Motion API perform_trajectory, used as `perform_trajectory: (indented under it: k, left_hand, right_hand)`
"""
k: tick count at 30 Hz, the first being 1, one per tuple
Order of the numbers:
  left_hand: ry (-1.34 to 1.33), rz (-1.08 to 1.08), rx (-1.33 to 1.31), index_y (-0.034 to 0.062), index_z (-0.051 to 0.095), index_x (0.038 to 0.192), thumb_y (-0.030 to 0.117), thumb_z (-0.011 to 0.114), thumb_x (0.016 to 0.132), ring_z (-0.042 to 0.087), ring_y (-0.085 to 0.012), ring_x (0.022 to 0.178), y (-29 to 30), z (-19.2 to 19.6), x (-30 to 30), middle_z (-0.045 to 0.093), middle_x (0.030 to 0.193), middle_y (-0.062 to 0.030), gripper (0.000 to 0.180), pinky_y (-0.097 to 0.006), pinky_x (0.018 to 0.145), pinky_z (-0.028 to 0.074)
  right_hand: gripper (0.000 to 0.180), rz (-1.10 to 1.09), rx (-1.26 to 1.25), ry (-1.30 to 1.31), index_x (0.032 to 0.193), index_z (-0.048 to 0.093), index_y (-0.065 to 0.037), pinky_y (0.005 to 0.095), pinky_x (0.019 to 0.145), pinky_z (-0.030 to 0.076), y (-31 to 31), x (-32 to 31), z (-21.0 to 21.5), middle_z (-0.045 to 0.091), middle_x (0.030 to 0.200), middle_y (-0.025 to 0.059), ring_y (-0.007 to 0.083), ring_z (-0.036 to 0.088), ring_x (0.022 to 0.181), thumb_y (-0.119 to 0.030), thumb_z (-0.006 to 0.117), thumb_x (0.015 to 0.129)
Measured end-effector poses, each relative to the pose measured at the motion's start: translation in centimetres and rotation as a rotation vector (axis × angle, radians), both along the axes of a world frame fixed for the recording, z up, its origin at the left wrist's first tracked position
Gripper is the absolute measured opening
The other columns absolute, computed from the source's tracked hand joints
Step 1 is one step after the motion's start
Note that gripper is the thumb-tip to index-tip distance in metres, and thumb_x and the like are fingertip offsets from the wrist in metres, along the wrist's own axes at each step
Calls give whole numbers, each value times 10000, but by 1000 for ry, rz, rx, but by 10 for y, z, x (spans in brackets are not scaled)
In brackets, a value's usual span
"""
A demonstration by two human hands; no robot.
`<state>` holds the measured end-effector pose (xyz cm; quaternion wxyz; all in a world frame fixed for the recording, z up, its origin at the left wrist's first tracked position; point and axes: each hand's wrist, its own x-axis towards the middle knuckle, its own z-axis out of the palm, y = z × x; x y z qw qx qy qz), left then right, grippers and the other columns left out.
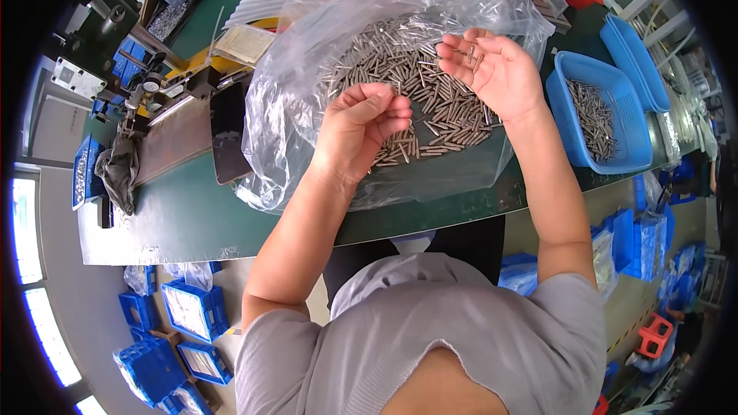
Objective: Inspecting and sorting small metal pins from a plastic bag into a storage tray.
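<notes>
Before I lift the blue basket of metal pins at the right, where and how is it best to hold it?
I would take the blue basket by its rim, at the near and left sides, coming from your side. The rim stands above the metal pins inside, while another blue container crowds its far right side. Your right hand is nearer.

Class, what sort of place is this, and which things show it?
Likely a factory workshop: many slim metal pieces heaped together, a green workbench with a dial-fitted metal stand on it, and blue crates on the floor.
</notes>
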<state>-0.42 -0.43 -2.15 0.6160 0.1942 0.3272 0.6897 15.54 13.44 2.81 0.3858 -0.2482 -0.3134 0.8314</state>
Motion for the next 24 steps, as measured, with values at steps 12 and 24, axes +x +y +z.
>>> perform_trajectory:
  k: [12, 24]
  left_hand:
    - [-4, 26, -35, -18, 574, 931, 97, 509, 896, 623, -202, 758, -4, 6, 0, 626, 842, -131, 137, -285, 690, 535]
    - [-14, 41, -51, -16, 574, 932, 98, 505, 896, 622, -203, 748, -2, 4, -4, 626, 829, -128, 138, -287, 674, 530]
  right_hand:
    - [159, 429, 1392, -1262, 820, 634, -127, 374, 642, 458, -14, 1, -21, 618, 716, 56, 252, 602, 720, -223, 669, 699]
    - [166, 467, 1694, -1077, 785, 565, -54, 391, 650, 462, -21, -5, -31, 584, 778, 100, 297, 585, 751, -183, 648, 721]
